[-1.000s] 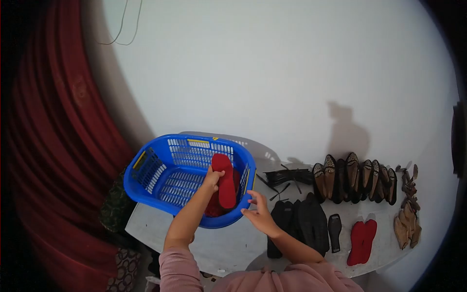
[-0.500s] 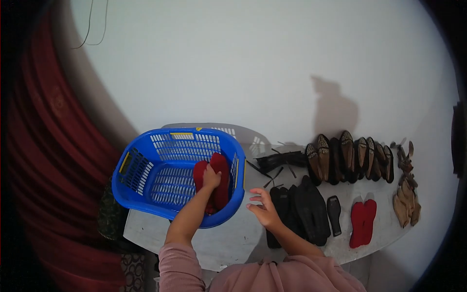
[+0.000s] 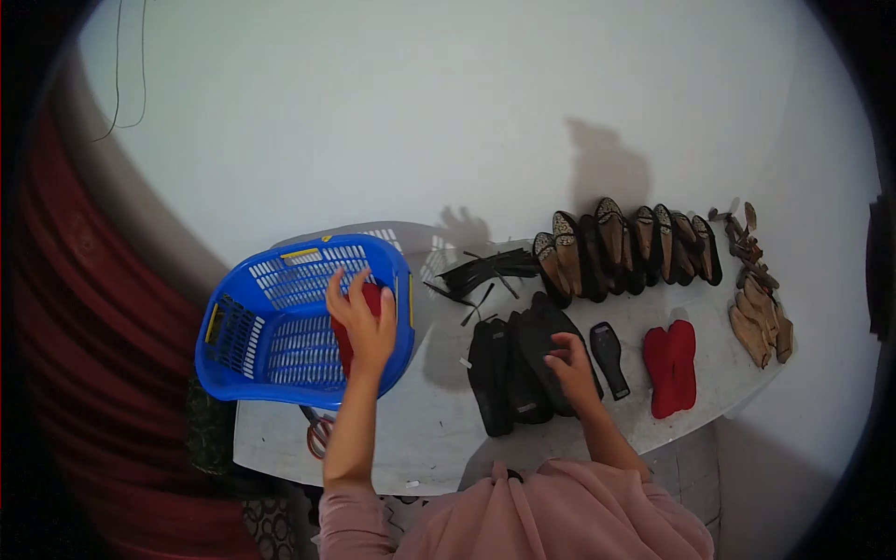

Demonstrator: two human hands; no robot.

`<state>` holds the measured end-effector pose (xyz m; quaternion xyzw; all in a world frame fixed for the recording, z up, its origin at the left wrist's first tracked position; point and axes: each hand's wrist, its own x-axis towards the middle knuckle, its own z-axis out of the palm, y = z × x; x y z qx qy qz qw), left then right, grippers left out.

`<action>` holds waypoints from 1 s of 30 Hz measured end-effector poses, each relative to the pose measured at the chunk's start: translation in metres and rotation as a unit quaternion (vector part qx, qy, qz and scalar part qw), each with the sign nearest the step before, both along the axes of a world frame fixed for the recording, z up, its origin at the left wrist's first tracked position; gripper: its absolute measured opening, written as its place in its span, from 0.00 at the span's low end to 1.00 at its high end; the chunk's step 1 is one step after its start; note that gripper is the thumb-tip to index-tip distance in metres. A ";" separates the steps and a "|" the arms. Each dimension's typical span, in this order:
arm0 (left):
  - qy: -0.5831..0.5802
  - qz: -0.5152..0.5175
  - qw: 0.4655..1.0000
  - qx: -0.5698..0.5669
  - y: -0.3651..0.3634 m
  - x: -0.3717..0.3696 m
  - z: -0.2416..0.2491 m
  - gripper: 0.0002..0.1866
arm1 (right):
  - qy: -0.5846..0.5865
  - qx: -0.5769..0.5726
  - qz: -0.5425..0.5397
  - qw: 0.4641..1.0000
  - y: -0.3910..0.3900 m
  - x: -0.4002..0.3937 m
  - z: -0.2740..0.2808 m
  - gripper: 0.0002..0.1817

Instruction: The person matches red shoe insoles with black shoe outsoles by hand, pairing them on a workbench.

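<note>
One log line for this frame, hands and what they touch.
left hand: on red insole in blue basket | right hand: on black soles | table: shoe row, red insole pair

The left hand (image 3: 362,313) hides most of the red insoles (image 3: 347,327) inside the blue basket (image 3: 252,327).

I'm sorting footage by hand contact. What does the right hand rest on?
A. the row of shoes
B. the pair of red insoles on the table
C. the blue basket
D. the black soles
D: the right hand lies on the black soles, apart from the rest.
</note>
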<state>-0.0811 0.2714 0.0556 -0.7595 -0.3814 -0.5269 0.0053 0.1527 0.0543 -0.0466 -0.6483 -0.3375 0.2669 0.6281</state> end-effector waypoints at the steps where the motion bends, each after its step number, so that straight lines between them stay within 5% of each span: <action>1: -0.025 -0.008 1.000 -0.005 -0.019 0.005 -0.004 0.22 | 0.012 -0.015 -0.016 1.000 -0.014 0.013 -0.012 0.21; 6: -0.106 -0.042 0.987 -0.111 -0.110 0.034 -0.070 0.20 | -0.016 -0.071 -0.104 0.992 -0.078 0.072 -0.043 0.18; 11: -0.053 -0.128 0.955 -0.262 -0.193 0.071 -0.149 0.20 | -0.088 -0.156 -0.151 0.972 -0.133 0.122 -0.017 0.15; 14: 0.015 -0.186 0.945 -0.269 -0.235 0.089 -0.152 0.20 | -0.247 -0.331 -0.148 0.899 -0.167 0.154 -0.019 0.19; 17: 0.023 -0.178 0.945 -0.275 -0.251 0.109 -0.164 0.20 | -0.260 -0.444 -0.165 0.842 -0.191 0.185 -0.028 0.20; 27: 0.003 -0.092 0.954 -0.285 -0.282 0.206 -0.149 0.21 | -0.222 -0.456 -0.241 0.827 -0.231 0.249 -0.121 0.37; 30: -0.009 -0.062 0.951 -0.302 -0.297 0.225 -0.148 0.21 | -0.311 -0.395 -0.289 0.815 -0.232 0.246 -0.156 0.42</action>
